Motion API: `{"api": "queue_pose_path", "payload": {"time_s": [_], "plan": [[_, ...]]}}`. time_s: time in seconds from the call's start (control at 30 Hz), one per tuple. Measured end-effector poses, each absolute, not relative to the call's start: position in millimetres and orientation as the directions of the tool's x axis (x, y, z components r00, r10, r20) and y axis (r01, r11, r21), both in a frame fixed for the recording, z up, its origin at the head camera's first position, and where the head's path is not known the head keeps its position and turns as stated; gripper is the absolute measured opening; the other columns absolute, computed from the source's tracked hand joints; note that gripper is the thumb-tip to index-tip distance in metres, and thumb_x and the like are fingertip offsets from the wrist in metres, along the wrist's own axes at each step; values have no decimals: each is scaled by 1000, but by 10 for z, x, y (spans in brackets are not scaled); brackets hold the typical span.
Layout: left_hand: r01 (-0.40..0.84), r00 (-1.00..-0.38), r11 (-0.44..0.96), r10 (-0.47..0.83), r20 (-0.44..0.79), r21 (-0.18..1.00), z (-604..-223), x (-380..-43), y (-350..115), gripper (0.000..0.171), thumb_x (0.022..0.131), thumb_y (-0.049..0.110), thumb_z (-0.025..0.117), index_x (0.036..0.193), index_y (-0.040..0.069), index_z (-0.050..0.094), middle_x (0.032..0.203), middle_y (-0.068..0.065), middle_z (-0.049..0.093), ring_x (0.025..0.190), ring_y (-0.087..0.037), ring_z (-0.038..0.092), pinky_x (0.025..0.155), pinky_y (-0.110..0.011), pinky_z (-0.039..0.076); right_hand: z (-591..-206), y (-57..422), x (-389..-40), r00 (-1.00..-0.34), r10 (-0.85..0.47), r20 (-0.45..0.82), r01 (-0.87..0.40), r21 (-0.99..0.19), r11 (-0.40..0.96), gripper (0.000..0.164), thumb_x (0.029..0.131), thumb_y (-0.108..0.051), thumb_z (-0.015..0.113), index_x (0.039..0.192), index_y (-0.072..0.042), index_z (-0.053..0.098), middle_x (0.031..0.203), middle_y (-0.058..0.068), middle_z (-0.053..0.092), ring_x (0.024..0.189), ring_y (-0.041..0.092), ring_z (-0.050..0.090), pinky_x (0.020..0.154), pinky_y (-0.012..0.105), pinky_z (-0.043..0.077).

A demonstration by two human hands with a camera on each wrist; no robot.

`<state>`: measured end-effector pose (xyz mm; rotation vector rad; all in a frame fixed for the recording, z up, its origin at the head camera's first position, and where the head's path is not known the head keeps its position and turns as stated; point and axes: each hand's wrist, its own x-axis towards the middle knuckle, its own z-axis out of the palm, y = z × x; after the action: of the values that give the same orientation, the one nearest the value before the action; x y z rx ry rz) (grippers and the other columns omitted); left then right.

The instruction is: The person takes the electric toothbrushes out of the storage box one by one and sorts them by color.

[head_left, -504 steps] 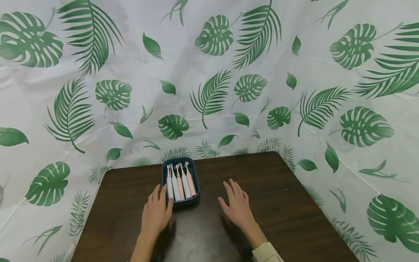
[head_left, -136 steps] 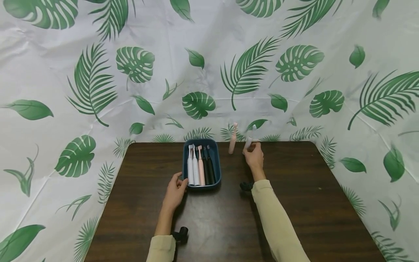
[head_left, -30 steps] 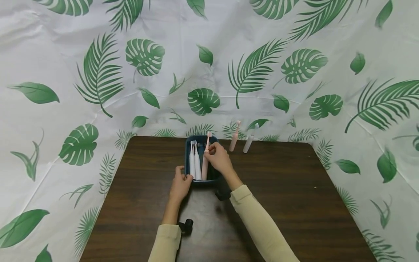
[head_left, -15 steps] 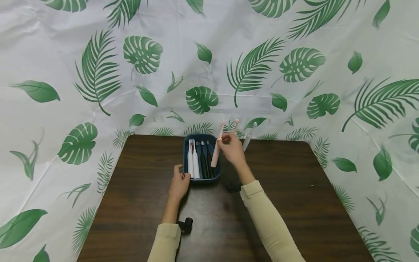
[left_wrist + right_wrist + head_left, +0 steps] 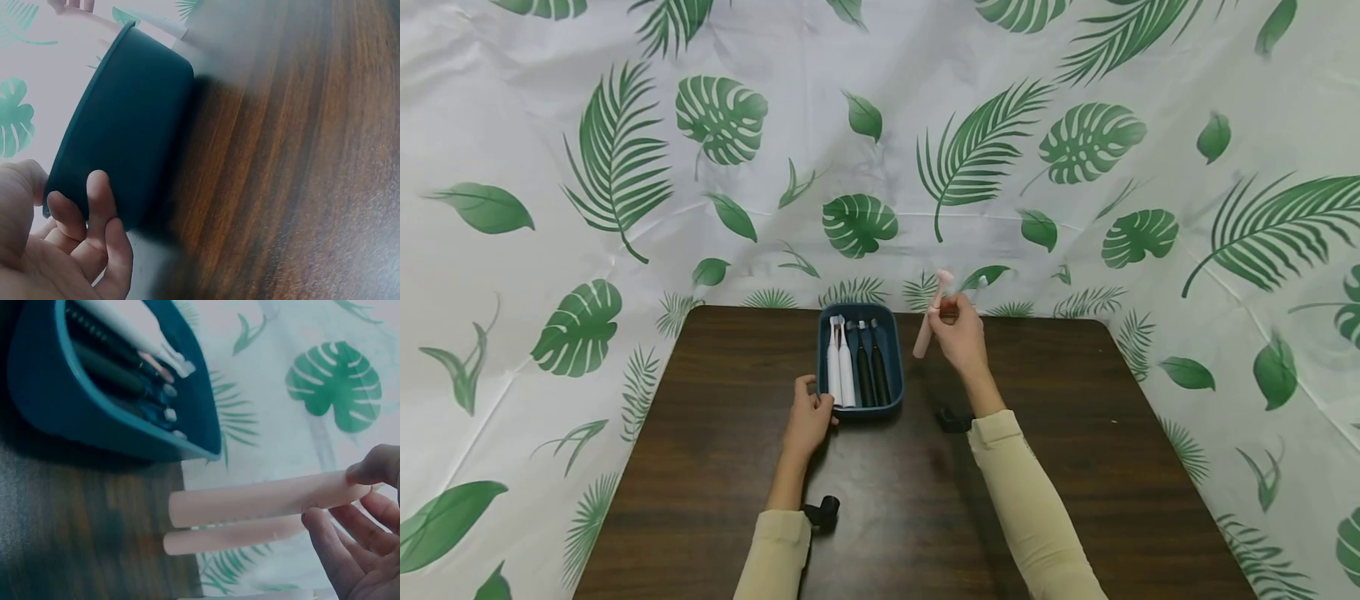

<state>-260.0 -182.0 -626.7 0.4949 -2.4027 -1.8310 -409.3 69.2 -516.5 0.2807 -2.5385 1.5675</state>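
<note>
My right hand (image 5: 964,342) pinches a pink electric toothbrush (image 5: 922,340) between thumb and fingers, head up and slightly tilted, just right of a dark blue bin (image 5: 867,412). In the right wrist view a second pink electric toothbrush (image 5: 225,539) stands beside the held one; in the head view it is mostly hidden. A white electric toothbrush (image 5: 982,284) stands behind my right hand, only its head showing. My left hand (image 5: 807,423) grips the bin's near left corner, thumb at the rim and fingers on the outer wall. White toothbrushes (image 5: 846,379) and black toothbrushes (image 5: 864,379) lie inside.
The bin stands near the back edge of a dark wooden table (image 5: 1037,517). Behind the table hangs a white cloth (image 5: 805,133) with green leaves. A black wrist camera (image 5: 824,513) sits on my left wrist, another on my right.
My right hand has lifted the pink toothbrush out of the bin and carried it right, toward the standing toothbrushes. The black toothbrushes are now uncovered. My left hand stays at the bin's corner.
</note>
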Motion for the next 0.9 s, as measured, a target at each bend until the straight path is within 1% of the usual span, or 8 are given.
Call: {"api": "queue_pose_path", "payload": {"time_s": [0.07, 0.17, 0.43, 0.63, 0.77, 0.9], "plan": [[-207, -946, 234, -295, -134, 950, -6269, -2605, -1826, 54, 103, 18, 51, 154, 8, 36, 74, -5, 65, 74, -23, 76, 75, -33, 46, -5209, 703, -4113, -971, -75, 228, -237, -867, 439, 31, 102, -17, 69, 126, 1, 60, 127, 24, 68, 120, 39, 71, 99, 55, 59], [-207, -950, 233, -281, -137, 950, -6275, -2613, -1834, 54, 104, 18, 50, 155, 8, 35, 74, -5, 64, 76, -25, 77, 75, -33, 46, -5275, 717, -4145, -969, -54, 241, -239, -861, 448, 30, 101, -15, 69, 125, 2, 60, 126, 24, 68, 118, 40, 72, 98, 54, 60], [-187, -954, 216, -271, -125, 958, -6271, -2618, -1845, 52, 104, 15, 50, 154, 6, 35, 75, -9, 64, 75, -26, 73, 70, -32, 46, -5443, 750, -4197, -971, -12, 237, -212, -845, 490, 29, 101, -16, 68, 123, 2, 62, 126, 23, 70, 117, 38, 75, 96, 51, 62], [-186, -953, 204, -275, -126, 961, -6281, -2625, -1848, 51, 105, 14, 49, 153, 5, 36, 71, -3, 59, 77, -28, 73, 68, -32, 46, -5542, 785, -4214, -973, -2, 232, -204, -850, 485, 29, 102, -17, 70, 124, 1, 62, 127, 23, 69, 121, 40, 73, 97, 54, 61], [-193, -952, 202, -275, -134, 960, -6293, -2625, -1847, 51, 106, 14, 49, 154, 6, 35, 71, -2, 58, 78, -26, 73, 68, -31, 46, -5593, 789, -4235, -975, 3, 222, -194, -856, 478, 30, 102, -17, 69, 125, 1, 61, 128, 23, 68, 122, 40, 73, 97, 54, 60], [-192, -954, 188, -265, -139, 963, -6281, -2633, -1850, 51, 106, 15, 49, 154, 6, 34, 74, -6, 60, 78, -24, 71, 71, -32, 47, -5606, 777, -4256, -975, 12, 222, -190, -861, 472, 31, 102, -17, 69, 126, 2, 61, 128, 23, 69, 121, 39, 73, 97, 54, 61]]}}
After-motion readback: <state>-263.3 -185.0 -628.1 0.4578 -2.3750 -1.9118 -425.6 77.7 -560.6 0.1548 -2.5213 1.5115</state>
